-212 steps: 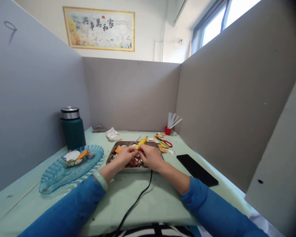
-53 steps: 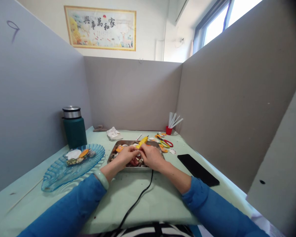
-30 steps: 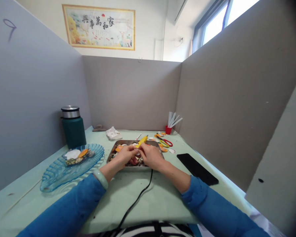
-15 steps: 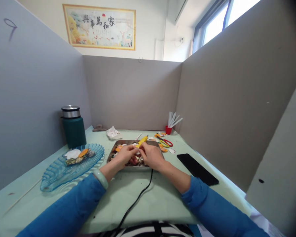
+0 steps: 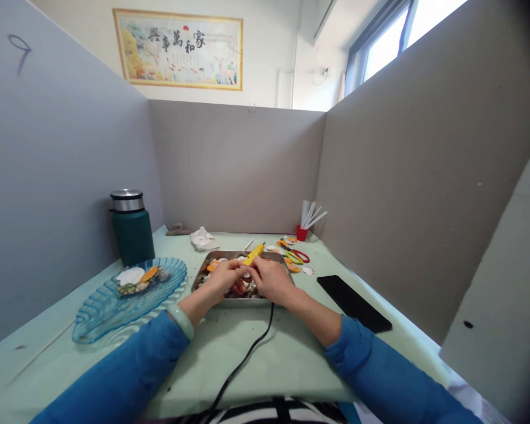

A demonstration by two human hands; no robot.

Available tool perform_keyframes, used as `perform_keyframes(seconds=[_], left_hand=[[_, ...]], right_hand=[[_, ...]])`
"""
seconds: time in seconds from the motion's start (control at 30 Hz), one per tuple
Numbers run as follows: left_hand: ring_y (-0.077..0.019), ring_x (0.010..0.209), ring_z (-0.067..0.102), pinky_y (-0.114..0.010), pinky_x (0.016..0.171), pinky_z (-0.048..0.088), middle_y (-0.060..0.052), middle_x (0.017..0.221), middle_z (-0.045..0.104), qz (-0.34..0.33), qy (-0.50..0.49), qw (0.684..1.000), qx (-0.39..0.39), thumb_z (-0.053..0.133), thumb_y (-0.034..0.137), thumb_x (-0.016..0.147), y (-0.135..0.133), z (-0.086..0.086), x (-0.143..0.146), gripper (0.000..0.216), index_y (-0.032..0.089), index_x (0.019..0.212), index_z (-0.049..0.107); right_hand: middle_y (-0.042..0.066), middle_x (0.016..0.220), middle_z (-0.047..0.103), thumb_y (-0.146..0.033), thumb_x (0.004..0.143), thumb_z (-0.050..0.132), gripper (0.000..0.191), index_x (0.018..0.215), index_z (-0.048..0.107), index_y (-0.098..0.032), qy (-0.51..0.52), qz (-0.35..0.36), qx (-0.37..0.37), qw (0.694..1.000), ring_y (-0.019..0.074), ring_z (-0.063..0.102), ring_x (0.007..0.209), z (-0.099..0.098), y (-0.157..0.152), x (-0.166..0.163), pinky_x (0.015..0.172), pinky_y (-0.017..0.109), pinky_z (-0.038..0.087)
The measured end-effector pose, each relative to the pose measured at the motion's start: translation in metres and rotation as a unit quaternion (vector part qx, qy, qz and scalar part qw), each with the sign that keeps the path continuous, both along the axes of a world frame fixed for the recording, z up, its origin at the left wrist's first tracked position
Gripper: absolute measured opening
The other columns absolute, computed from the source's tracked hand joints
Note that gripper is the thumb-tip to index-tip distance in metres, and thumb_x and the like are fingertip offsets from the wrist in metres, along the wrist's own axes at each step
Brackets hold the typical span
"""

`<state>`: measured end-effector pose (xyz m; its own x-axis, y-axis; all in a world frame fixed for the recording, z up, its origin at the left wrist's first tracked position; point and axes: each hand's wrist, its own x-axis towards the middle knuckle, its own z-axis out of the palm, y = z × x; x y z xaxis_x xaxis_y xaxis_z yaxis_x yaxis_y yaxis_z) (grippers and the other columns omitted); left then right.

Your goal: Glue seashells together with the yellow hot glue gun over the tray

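Both hands meet over a metal tray [image 5: 212, 257] filled with shells and orange pieces. My left hand [image 5: 224, 280] is closed, fingertips pinching a small pale piece that I cannot make out. My right hand [image 5: 271, 281] is closed too, its fingertips touching the same piece next to the left fingers. A yellow glue gun [image 5: 253, 254] lies just behind the fingers across the tray; its black cord [image 5: 242, 365] runs toward me under the right wrist.
A blue glass dish [image 5: 97, 309] with shells lies at the left, a green flask [image 5: 131, 229] behind it. Scissors [image 5: 297, 256], a red cup of white sticks [image 5: 301, 232] and a black phone [image 5: 353, 303] are at the right. Grey partitions enclose the table.
Hardly anything differs; both hands stay pinched together over the tray with only slight finger shifts.
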<state>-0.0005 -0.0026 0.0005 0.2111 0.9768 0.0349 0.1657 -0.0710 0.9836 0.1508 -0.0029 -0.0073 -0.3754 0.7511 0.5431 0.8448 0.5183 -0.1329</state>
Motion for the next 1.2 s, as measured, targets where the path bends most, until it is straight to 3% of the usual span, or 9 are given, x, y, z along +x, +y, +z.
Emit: perform_keyframes(seconds=[0.8, 1.0, 1.2], left_hand=[[-0.0104, 0.04, 0.054, -0.02, 0.043, 0.043, 0.002, 0.046, 0.056, -0.003, 0.005, 1.0, 0.001, 0.06, 0.031, 0.072, -0.0012, 0.002, 0.0015, 0.025, 0.012, 0.088, 0.057], [-0.0107, 0.04, 0.054, -0.021, 0.044, 0.044, 0.002, 0.045, 0.055, -0.008, 0.008, 1.0, 0.001, 0.063, 0.039, 0.07, -0.0032, 0.0036, 0.0015, 0.03, 0.013, 0.081, 0.056], [-0.0106, 0.04, 0.053, -0.021, 0.045, 0.044, 0.001, 0.045, 0.055, 0.002, 0.013, 1.0, 0.002, 0.063, 0.036, 0.07, -0.0037, 0.0034, 0.0017, 0.026, 0.013, 0.079, 0.057]], right_hand=[[0.003, 0.082, 0.067, -0.035, 0.094, 0.035, 0.026, 0.09, 0.055, -0.019, -0.016, -0.016, -0.005, 1.0, 0.016, 0.06, 0.073, 0.0023, -0.002, -0.0011, 0.058, 0.024, 0.028], [0.004, 0.083, 0.067, -0.036, 0.094, 0.035, 0.028, 0.09, 0.056, -0.019, -0.01, -0.022, -0.015, 1.0, 0.0164, 0.06, 0.074, 0.0017, -0.0018, -0.001, 0.06, 0.024, 0.029], [0.005, 0.084, 0.067, -0.035, 0.094, 0.035, 0.027, 0.091, 0.056, -0.018, -0.013, -0.016, -0.021, 1.0, 0.0159, 0.061, 0.076, 0.0024, -0.0019, -0.0012, 0.061, 0.024, 0.03]])
